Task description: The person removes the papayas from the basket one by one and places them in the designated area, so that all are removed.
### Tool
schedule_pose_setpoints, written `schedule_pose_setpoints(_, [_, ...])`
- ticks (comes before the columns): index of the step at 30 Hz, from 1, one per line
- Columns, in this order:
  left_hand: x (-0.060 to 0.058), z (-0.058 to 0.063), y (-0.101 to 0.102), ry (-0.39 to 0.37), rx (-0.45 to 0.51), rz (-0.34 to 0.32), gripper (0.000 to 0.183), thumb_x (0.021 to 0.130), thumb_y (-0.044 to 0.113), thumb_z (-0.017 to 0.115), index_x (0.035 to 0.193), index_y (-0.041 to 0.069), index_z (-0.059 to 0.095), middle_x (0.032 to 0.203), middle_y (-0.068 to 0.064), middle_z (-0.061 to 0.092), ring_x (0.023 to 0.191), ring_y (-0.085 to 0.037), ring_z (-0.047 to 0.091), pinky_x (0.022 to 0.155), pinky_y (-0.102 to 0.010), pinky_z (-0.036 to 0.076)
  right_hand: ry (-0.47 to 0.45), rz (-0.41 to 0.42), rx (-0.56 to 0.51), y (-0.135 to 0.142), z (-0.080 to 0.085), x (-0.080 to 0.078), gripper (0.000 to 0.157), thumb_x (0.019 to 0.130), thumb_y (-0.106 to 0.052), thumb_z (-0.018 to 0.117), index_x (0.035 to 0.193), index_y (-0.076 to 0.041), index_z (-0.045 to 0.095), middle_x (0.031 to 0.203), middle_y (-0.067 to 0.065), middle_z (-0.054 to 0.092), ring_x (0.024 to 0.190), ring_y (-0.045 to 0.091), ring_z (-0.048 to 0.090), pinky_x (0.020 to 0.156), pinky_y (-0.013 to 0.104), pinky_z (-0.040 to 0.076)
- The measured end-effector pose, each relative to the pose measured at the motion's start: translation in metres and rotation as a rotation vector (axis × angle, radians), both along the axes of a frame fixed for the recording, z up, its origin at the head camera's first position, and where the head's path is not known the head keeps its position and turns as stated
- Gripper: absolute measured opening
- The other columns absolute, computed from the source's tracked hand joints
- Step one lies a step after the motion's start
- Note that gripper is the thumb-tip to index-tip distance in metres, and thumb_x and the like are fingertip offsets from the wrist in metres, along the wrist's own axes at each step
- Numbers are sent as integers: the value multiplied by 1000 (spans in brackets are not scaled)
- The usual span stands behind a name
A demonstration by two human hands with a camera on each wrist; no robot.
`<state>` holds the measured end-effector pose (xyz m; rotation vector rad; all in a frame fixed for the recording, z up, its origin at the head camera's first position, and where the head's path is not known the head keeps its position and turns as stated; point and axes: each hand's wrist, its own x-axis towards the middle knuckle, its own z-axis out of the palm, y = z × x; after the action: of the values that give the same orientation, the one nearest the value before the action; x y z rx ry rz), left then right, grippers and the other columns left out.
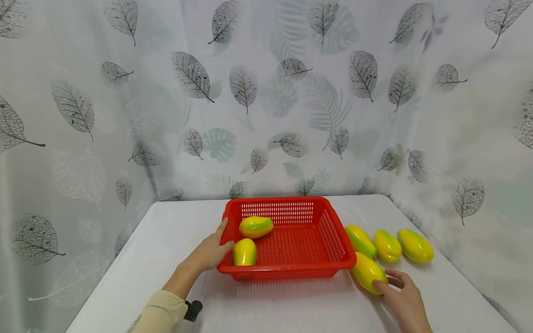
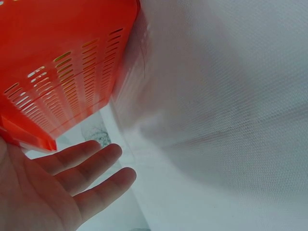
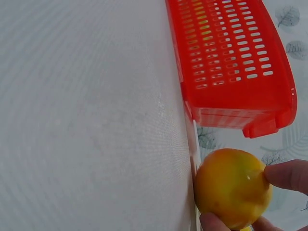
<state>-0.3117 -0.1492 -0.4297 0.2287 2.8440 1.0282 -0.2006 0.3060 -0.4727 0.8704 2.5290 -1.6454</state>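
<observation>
A red plastic basket [image 1: 287, 267] with slotted walls stands on the white table. Two yellow-green mangoes lie in its left part, one mango [image 1: 256, 226] at the back and another mango [image 1: 244, 252] near the front. My left hand [image 1: 212, 252] rests on the basket's left rim, thumb over the edge; in the left wrist view several fingers [image 2: 89, 171] extend straight below the rim, apart from the wall. Right of the basket, my right hand [image 1: 401, 296] grips a mango [image 1: 368, 273] between thumb and fingers. That mango [image 3: 231, 187] appears close to the tabletop.
Behind the gripped fruit, three more mangoes lie on the table to the basket's right: a mango [image 1: 360, 241] close to the basket wall, a mango [image 1: 387, 245] beside it, and a mango [image 1: 415, 246] near the right edge. A leaf-patterned curtain [image 1: 266, 115] surrounds the table [image 1: 166, 240].
</observation>
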Motion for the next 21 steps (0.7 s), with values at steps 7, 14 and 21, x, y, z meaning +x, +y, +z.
schedule_pose_setpoints(7, [0,0,0,8,-2,-3,81,100,34,58,167,15,17,123,-18,63,81,-18,62,77,-37,60,5,-1,-2,-1,0,0,84,95,-32,74,153,8,28,150,38,31,121,48,51,90,45,61])
schedule_pose_setpoints(14, [0,0,0,8,10,-8,81,100,34,58,167,14,18,121,-17,63,78,-17,62,76,-37,60,19,9,-32,-1,3,2,87,94,-33,74,154,8,26,152,38,29,125,50,50,86,42,62])
schedule_pose_setpoints(21, [0,0,1,-1,10,6,81,100,33,59,167,16,18,122,-17,62,79,-18,62,76,-36,61,50,13,0,-2,12,4,87,96,-37,71,156,5,26,154,35,31,136,51,42,87,41,61])
